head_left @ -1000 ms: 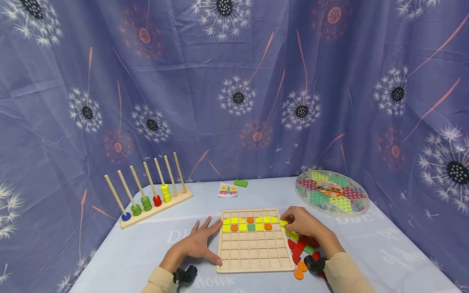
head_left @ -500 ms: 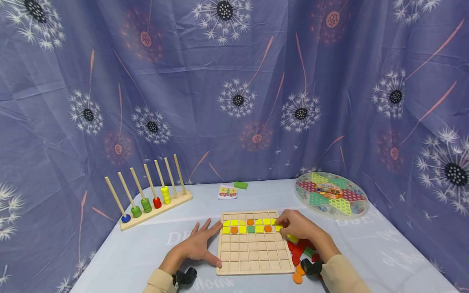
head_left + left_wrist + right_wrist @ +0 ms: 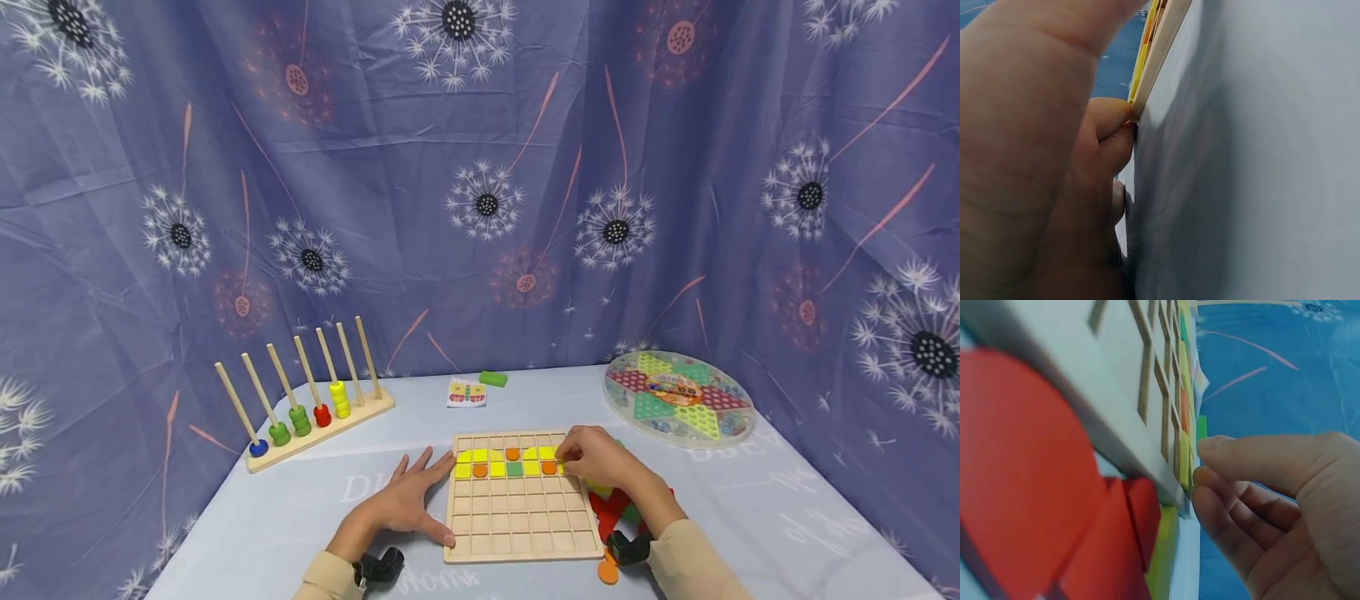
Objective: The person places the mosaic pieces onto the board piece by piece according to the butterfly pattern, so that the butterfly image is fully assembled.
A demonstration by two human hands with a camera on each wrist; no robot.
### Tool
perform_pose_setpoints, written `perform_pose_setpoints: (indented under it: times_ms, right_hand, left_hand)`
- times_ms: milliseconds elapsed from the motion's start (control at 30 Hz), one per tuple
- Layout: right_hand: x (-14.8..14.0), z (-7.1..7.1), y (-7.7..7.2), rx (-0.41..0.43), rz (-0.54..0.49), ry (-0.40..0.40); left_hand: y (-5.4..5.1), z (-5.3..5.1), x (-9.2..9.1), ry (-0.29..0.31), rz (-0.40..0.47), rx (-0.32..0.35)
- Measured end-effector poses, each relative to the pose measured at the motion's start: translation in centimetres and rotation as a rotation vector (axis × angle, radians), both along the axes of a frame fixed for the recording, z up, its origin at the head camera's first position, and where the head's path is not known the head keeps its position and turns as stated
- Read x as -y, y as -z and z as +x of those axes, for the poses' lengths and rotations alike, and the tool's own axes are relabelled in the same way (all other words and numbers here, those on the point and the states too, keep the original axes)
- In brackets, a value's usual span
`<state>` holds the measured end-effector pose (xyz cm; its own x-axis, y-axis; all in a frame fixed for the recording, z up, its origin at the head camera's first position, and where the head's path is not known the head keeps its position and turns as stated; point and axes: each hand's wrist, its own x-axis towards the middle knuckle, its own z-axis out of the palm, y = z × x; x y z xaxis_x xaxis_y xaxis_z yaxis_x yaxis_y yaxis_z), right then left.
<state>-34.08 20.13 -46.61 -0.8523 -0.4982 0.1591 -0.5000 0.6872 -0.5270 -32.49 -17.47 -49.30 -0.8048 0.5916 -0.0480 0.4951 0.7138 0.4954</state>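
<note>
Near the left edge of the surface (image 3: 420, 408) stands a bead rack (image 3: 333, 426). A person's left hand (image 3: 405, 498), fingers spread wide, touches the left side of a wooden board (image 3: 522, 522), set midway across, well in from the far edge. Its yellow pieces (image 3: 532, 468) look light, stiff and smooth, likely best pinched by their sides. The right hand (image 3: 603, 460) hovers over the board's right side, fingers narrowed, any grip impossible to tell, near loose red pieces (image 3: 611, 507) toward the right edge.
</note>
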Motion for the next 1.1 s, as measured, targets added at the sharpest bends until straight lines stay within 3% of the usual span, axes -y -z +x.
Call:
perform_pose_setpoints:
  times_ms: [267, 433, 700, 1100]
  right_hand:
    - [-2.0, -0.4, -0.2, 0.091, -0.042, 0.13]
    - [-3.9, -0.4, -0.1, 0.135, -0.058, 0.17]
    - [-6.4, 0.0, 0.5, 0.149, -0.056, 0.128]
    - [-5.9, 0.8, 0.3, 0.229, -0.024, -0.001]
  left_hand:
    - [0.3, -0.2, 0.0, -0.01, -0.004, -0.01]
    - [0.5, -0.1, -0.1, 0.002, -0.017, -0.025]
    - [0.5, -0.1, -0.1, -0.004, -0.027, -0.053]
    - [0.5, 0.0, -0.1, -0.005, -0.03, -0.051]
